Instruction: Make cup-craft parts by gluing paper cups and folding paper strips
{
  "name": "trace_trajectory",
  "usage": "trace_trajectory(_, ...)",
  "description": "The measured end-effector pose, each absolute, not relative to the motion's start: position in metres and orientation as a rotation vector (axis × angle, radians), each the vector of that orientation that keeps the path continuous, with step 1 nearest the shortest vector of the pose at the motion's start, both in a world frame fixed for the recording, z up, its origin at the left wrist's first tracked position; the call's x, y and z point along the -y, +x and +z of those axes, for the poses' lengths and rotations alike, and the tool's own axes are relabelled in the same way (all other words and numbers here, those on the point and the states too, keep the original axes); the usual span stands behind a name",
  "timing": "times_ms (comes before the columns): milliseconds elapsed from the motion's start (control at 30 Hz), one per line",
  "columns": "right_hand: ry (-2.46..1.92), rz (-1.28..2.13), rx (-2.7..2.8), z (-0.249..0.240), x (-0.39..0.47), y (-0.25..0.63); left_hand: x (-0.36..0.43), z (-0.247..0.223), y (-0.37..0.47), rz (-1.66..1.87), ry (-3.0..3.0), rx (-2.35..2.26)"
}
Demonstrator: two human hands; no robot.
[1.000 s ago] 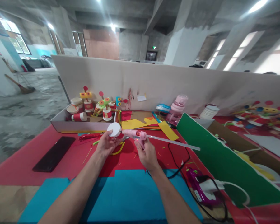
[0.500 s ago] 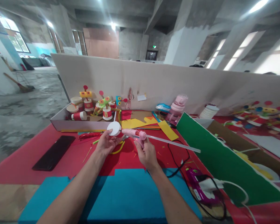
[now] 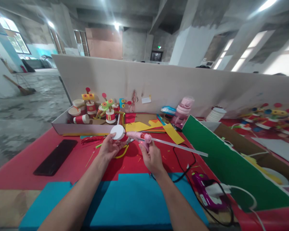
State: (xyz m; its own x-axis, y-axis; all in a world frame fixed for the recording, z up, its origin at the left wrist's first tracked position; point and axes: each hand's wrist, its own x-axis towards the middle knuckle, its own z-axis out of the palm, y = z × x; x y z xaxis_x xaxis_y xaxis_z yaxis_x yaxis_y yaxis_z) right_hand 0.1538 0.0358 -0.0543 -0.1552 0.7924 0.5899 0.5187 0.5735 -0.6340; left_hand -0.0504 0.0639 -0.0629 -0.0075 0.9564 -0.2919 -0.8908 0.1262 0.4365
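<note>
My left hand (image 3: pixel 110 146) grips a small paper cup (image 3: pixel 117 132), its white round end turned up toward me and a bit of its red side showing at the right. In my right hand (image 3: pixel 152 157) is a pink glue gun (image 3: pixel 141 137), with a long clear glue stick (image 3: pixel 180 147) jutting out of its back to the right. The gun's nozzle points left at the side of the cup, very close to it; whether they touch I cannot tell. Partly hidden behind both hands lie scissors (image 3: pixel 130 140) and a curved yellow strip (image 3: pixel 122 153).
A box (image 3: pixel 84 130) of cup figures stands at the back left, near a black phone (image 3: pixel 56 158). Yellow paper (image 3: pixel 173 134) lies behind the gun. To the right are a green board (image 3: pixel 221 166), a purple power strip (image 3: pixel 208 191) with cables, and a pink bottle (image 3: pixel 183 110).
The cup has turned slightly in my left hand, so its red side shows more. The glue gun has shifted a touch to the right.
</note>
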Motion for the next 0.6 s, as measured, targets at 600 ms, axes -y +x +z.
trace_trajectory(600, -0.716, 1.482, 0.812, -0.061, -0.063, 0.157, -0.042, -0.048, -0.035, 1.262, 1.053, -1.043)
